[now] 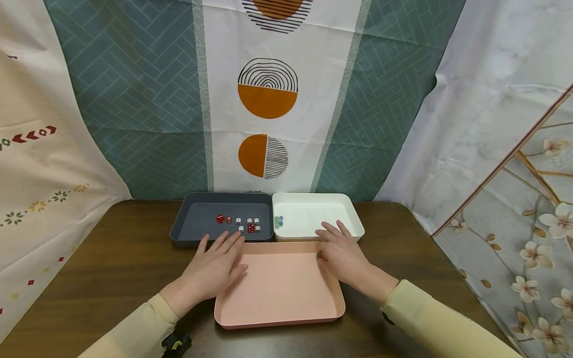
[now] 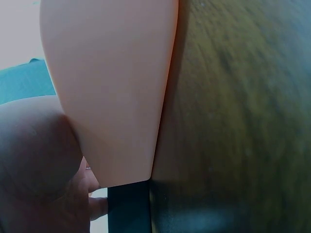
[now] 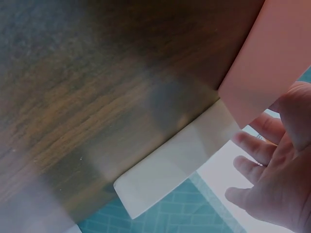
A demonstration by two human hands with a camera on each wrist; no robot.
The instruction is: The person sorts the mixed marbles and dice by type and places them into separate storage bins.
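Both hands lie flat with straight, relaxed fingers, grasping nothing. The left hand (image 1: pixel 214 271) rests on the far-left corner of the empty pink tray (image 1: pixel 279 313), fingertips reaching the near rim of the dark grey tray (image 1: pixel 179 227). The right hand (image 1: pixel 342 253) covers the pink tray's far-right corner, fingers over the white tray (image 1: pixel 353 219) edge, apparently steadying it near the person. The three trays sit touching on the wooden table (image 1: pixel 112 268). About eight dice (image 1: pixel 243 223), red and white, lie sorted in the grey tray; a few small blue-green beads (image 1: pixel 278 222), too tiny to count, sit in the white one
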